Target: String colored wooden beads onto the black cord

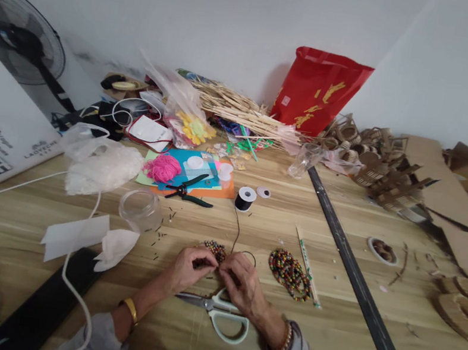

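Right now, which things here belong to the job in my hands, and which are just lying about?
Seemingly in the job:
beads by the left hand
black cord, running from its spool toward the right hand
scissors, likely
coiled bead strands, likely

Seemingly lying about:
red bag
pink yarn
fan
clear jar

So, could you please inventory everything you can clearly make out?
Beaded bundle: one, multicoloured, beyond hands
Cylindrical cord spool: one, black and white, centre
Looped bead pile: one, multicoloured, right
Metal scissors: one, white-handled, front
Hinged pliers: one, dark-handled, left
Flat paper sheets: several, multicoloured, left
Yarn bundle: one, pink, on sheets
Round jar: one, clear, left
Rectangular bag: one, red, back
Thin strips: many, tan, back
Long flat strip: one, black, right
Cardboard pieces: several, tan, right
Bladed fan: one, black, left
Printed box: one, white, left
Wooden table: one, brown, beneath
Left hand and right hand: two, grey-sleeved, centre
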Demonstrator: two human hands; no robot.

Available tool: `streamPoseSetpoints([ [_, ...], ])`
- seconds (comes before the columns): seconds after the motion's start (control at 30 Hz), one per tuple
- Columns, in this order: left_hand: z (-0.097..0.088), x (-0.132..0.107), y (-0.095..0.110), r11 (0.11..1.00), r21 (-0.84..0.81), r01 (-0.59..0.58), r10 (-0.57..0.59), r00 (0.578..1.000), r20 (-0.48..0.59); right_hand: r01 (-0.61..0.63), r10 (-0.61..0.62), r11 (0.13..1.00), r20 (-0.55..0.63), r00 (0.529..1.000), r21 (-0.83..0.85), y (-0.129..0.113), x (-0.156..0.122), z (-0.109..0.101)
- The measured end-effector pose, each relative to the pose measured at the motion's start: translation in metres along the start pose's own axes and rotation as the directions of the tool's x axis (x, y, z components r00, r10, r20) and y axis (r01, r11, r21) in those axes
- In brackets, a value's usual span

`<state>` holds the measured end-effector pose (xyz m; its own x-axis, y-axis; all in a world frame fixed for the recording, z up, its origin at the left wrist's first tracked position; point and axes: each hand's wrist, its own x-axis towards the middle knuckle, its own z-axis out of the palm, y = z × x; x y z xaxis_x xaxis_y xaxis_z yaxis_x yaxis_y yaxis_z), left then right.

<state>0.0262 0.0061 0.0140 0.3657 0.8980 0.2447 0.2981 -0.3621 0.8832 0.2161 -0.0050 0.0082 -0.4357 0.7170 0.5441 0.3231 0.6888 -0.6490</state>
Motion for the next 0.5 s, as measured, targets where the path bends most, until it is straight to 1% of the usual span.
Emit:
streamPoseSetpoints([
  [0.5,0.0012,-0.0002,-0.0003,1.0,-0.009,0.02,-0.02,1.0,0.001,-0.002,0.002,1.0,0.008,1.0,0.0,0.0025,-0.0012,0.0011],
])
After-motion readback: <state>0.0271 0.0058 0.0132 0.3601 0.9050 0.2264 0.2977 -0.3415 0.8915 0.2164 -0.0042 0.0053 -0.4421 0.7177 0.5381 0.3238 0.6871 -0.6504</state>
